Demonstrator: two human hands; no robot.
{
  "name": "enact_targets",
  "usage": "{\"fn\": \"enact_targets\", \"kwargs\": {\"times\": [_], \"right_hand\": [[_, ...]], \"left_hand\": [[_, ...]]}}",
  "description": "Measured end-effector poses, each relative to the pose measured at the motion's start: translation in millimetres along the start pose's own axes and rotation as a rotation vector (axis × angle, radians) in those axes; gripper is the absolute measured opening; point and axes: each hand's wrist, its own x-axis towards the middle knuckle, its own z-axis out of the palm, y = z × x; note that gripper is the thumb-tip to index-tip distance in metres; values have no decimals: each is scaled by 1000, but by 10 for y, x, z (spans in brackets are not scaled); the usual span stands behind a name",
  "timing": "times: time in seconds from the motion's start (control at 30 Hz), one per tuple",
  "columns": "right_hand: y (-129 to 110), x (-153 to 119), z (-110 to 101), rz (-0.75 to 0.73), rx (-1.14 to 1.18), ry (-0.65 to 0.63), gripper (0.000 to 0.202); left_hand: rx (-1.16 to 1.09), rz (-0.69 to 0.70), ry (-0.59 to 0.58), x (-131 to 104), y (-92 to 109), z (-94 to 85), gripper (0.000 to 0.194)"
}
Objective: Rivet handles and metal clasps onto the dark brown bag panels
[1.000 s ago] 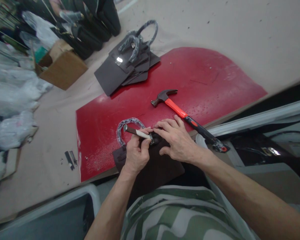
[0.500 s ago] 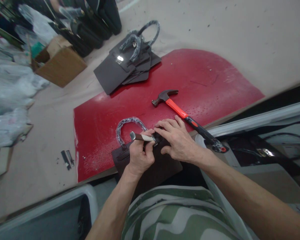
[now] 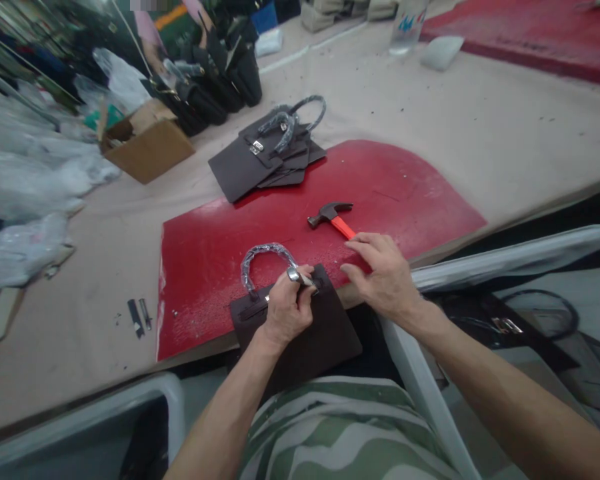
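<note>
Bag [image 3: 325, 333]: left grip [image 3: 287, 310] encloses tool [image 3: 300, 277], apparently positioning it; half-open right grip [image 3: 387, 277] overlies hammer [image 3: 336, 219], hold unclear; next requires grasping.

A: Right hand [image 3: 387, 280]: any change?
B: Yes. It has left the top of the dark handbag [image 3: 325, 327] and now lies over the handle of the claw hammer [image 3: 330, 213], hiding its black grip. Thumb stands apart from the fingers.
A: Left hand [image 3: 285, 310]?
B: The punch [image 3: 293, 274] in it leans less to the left than before.
A: Field of view?
B: Raised; a clear bottle [image 3: 407, 30] and a second red sheet [image 3: 540, 37] now show on the bench [image 3: 505, 133].
</note>
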Motion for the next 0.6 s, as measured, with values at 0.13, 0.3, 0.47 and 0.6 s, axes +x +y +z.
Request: {"fn": "enact_targets", "kwargs": {"times": [0.13, 0.3, 0.47, 0.6], "right_hand": [[67, 63, -234, 255, -286, -228, 29], [56, 275, -241, 552, -50, -414, 14], [-25, 544, -164, 651, 254, -554, 8], [-241, 531, -328, 690, 419, -542, 30]], "left_hand": [[-39, -5, -13, 26, 8, 0, 20], [-77, -69, -46, 53, 21, -11, 23], [-62, -73, -50, 64, 37, -17, 20], [-55, -101, -64, 71, 49, -16, 16]]}}
